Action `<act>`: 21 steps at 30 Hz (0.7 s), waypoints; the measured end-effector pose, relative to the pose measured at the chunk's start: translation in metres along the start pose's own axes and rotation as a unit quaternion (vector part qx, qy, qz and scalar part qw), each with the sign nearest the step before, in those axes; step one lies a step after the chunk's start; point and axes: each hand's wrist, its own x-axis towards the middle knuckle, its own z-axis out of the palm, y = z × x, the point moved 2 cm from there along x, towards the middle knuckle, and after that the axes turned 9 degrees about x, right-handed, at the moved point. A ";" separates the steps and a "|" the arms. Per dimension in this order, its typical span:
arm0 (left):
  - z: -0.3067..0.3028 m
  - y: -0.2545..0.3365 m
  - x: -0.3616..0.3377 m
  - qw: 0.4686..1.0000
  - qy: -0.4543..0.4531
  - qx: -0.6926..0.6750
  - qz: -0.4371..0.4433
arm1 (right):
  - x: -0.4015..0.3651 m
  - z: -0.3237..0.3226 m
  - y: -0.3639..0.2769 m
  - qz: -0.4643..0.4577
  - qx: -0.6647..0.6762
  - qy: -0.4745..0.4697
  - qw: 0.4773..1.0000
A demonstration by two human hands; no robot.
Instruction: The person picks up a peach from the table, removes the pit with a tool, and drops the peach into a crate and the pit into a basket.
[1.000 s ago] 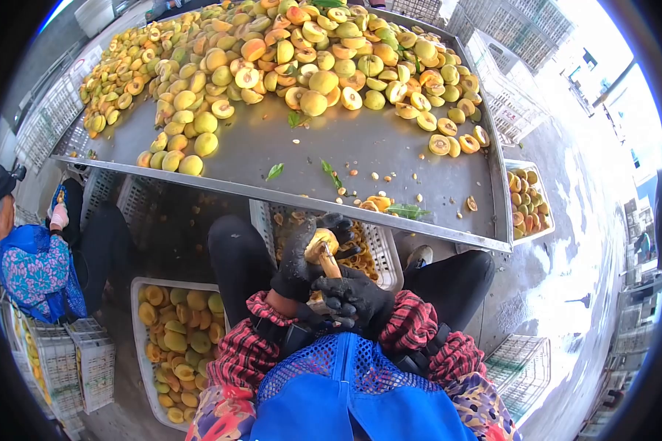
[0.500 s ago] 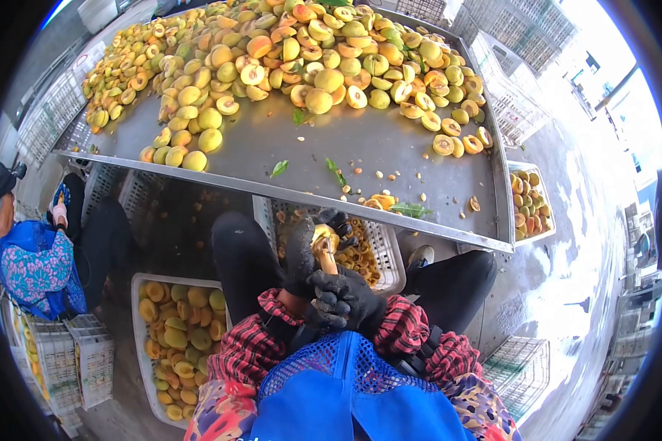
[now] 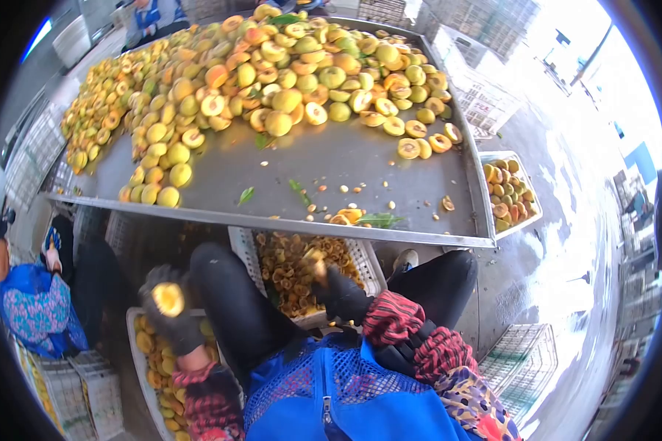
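Note:
My left hand [image 3: 171, 316], in a dark glove, is closed around a yellow peach half [image 3: 168, 299], its cut face up. It hovers over a white crate [image 3: 136, 345] of peach halves beside my left leg. My right hand [image 3: 344, 295], also in a dark glove, grips a wooden-handled tool [image 3: 319, 273] above another white crate [image 3: 244, 252] of brownish-orange peach scraps between my knees. The tool's tip [image 3: 314, 256] is blurred, with something yellowish at it. A metal table [image 3: 265, 180] ahead carries a heap of yellow peaches [image 3: 279, 121], many of them halved.
Leaves [image 3: 299, 192] and loose pits lie near the table's raised front edge [image 3: 272, 222]. A crate of peaches [image 3: 509, 192] stands at the right. A person in a blue vest [image 3: 40, 305] sits at my left. Stacked crates [image 3: 518, 356] stand behind on the right.
My hands were together over the scrap crate, working on a peach with the tool. Now they are apart: the left has swung left with a peach half, while the right stays over the scraps.

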 end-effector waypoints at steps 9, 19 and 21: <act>-0.201 0.021 -0.007 0.766 0.226 0.601 0.037 | 0.006 -0.021 0.099 0.019 -0.260 -0.245 0.934; 0.239 -0.143 0.109 0.835 -0.273 0.477 0.033 | -0.026 -0.101 -0.001 0.242 0.139 -0.168 0.946; 0.291 -0.225 0.127 0.781 -0.362 0.499 0.100 | -0.022 -0.092 0.032 0.171 0.245 -0.149 0.942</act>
